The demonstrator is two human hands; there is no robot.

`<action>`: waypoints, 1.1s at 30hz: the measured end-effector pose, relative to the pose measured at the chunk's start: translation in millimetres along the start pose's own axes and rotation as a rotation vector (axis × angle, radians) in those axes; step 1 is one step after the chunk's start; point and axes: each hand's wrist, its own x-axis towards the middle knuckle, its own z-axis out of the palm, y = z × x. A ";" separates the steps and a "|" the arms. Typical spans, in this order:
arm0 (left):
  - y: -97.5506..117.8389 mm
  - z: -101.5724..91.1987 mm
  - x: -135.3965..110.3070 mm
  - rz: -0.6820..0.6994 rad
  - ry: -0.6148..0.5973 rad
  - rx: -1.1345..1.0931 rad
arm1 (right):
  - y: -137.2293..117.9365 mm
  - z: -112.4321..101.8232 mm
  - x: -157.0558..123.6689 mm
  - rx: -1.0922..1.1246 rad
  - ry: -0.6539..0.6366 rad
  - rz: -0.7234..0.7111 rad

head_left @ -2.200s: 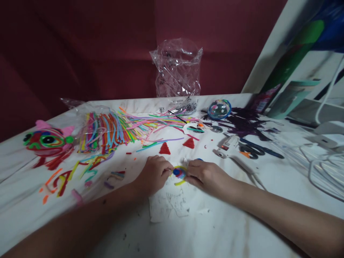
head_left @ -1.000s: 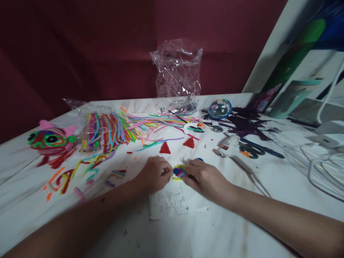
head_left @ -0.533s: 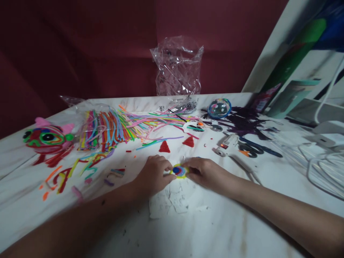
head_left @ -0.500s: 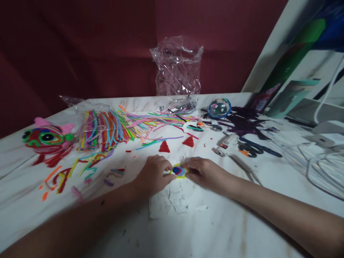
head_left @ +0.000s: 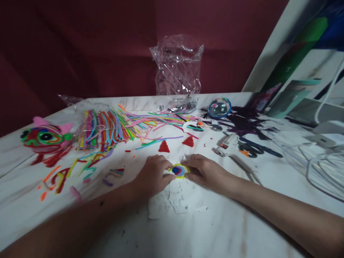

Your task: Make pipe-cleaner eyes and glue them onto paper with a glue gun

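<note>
A small eye-shaped piece (head_left: 180,171) of coiled pipe cleaner, with a yellow rim and blue, red and pale rings, is between my two hands above a torn sheet of paper (head_left: 168,204). My left hand (head_left: 155,172) pinches its left end between thumb and fingers. At the right end, my right hand (head_left: 204,172) has its thumb and fingers around the yellow edge, a little apart from each other. Just beyond the hands, two red pipe-cleaner triangles (head_left: 163,146) lie on the table.
A pink animal head (head_left: 48,138) of pipe cleaners sits at far left, near bundled coloured pipe cleaners (head_left: 107,127). Offcuts (head_left: 63,177) lie left. On the right are a glue gun (head_left: 228,147), scissors (head_left: 252,148), dark pipe cleaners (head_left: 244,122), and cables (head_left: 322,172). A clear ball (head_left: 219,108) sits behind.
My right fingers have spread a little and shifted on the edge, so more of the eye piece shows. My left hand stays in nearly the same place.
</note>
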 end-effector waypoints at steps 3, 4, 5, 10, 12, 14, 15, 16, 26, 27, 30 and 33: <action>-0.1 -0.3 -0.4 0.014 -0.002 0.009 | 0.3 -0.7 -0.5 -0.008 -0.007 -0.011; -0.4 -0.5 -0.6 0.024 -0.006 0.013 | 0.4 -0.6 -0.6 -0.006 -0.007 -0.014; -0.8 -0.7 -0.8 0.033 -0.009 0.017 | 0.6 -0.4 -0.5 -0.003 -0.009 -0.016; -2.6 -0.7 -1.0 0.048 -0.015 0.032 | -0.1 0.8 0.2 0.012 0.002 0.010; -2.8 -0.5 -1.0 0.058 -0.016 0.032 | -1.5 0.4 0.5 0.023 0.013 0.033; -3.1 -0.1 -0.9 0.065 -0.016 0.028 | -3.0 -0.5 1.0 0.041 0.006 0.052; -3.3 0.1 -0.9 0.065 -0.016 0.025 | -3.5 -1.1 1.4 0.051 0.003 0.062; -3.6 0.5 -0.8 0.062 -0.013 0.023 | -3.9 -1.6 1.8 0.062 0.001 0.069; -3.4 0.2 0.2 0.044 -0.023 0.028 | -4.9 -1.7 6.0 0.061 0.015 0.120; -2.9 -0.6 0.3 0.043 -0.031 0.030 | -4.8 -1.5 5.8 0.059 0.018 0.122; -2.7 -3.3 0.9 0.039 -0.049 0.027 | -4.2 -1.0 5.1 0.053 0.024 0.121; -3.6 -5.8 1.9 0.030 -0.063 0.001 | -3.6 -0.3 4.4 0.050 0.033 0.116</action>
